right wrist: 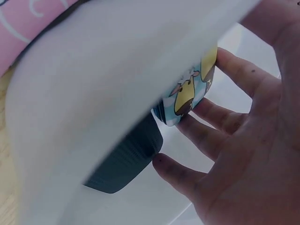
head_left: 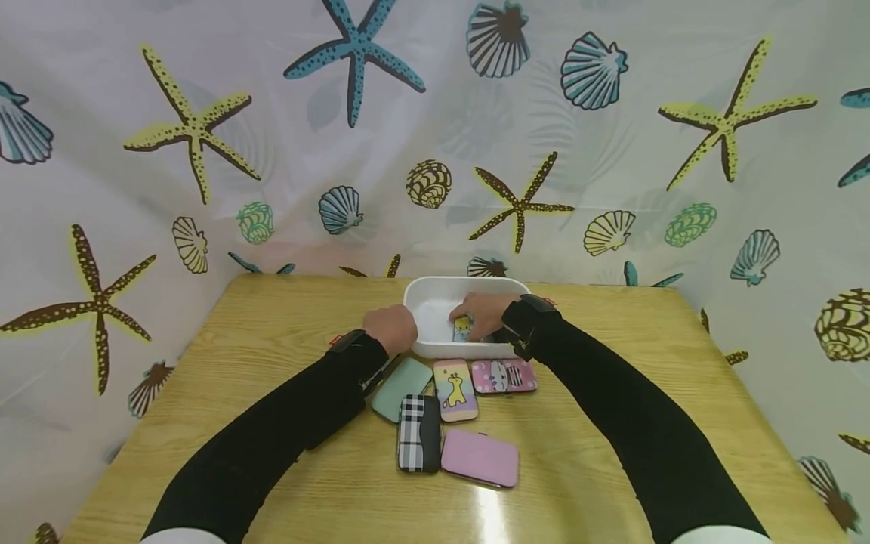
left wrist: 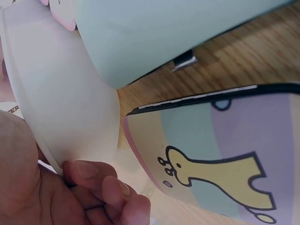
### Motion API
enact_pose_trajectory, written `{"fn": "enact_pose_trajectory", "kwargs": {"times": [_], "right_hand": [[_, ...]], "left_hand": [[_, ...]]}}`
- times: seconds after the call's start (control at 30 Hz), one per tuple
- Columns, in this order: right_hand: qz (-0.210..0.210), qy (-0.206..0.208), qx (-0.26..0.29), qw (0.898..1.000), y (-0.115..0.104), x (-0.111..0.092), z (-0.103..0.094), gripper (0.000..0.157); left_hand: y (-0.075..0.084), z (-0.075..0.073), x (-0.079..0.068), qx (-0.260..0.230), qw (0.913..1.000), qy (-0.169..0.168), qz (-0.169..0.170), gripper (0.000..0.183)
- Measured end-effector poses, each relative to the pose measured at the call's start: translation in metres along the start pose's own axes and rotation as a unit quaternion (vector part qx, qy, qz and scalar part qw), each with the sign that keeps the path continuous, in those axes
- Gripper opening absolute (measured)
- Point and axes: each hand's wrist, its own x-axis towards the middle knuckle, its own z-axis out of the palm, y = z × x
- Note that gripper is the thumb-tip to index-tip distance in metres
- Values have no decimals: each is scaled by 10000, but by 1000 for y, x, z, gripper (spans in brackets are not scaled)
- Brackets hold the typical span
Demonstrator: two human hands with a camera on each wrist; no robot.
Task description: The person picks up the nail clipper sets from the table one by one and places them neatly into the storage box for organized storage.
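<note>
My left hand [head_left: 392,329] grips the left end of a white plastic bin [head_left: 435,350], fingers curled at its edge. Inside the bin, my right hand [head_left: 486,313] holds a small case [head_left: 462,328] with yellow cartoon animals on blue and white. The right wrist view shows several fingers against this case [right wrist: 185,96]; its far part is hidden by the bin wall. A dark ribbed case [right wrist: 129,157] lies beside it, touched by one fingertip. Closest to the left hand on the table are a mint green case [head_left: 402,389] and a giraffe case [head_left: 456,390].
In front of the bin lie a pink cartoon case [head_left: 504,375], a black case with plaid [head_left: 419,434] and a plain pink case [head_left: 479,457]. They rest on a wooden table [head_left: 272,468]. A curtain [head_left: 285,174] with starfish and shells hangs around it.
</note>
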Motion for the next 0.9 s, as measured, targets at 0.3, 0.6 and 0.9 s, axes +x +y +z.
{"fn": "enact_pose_trajectory", "kwargs": {"times": [0.3,0.6,0.9], "right_hand": [[59,-85,112,9999,0,-2,-1,55],[-69,-96,171,9998,6,-3,2,53],[-320,0,114,9994,12,-3,5,52]], "left_hand": [[0,1,2,-10,10000,70,-12,33],[-3,8,8,-9,10000,9,-19,32],[-2,5,5,-35,10000,66,44,33]]}}
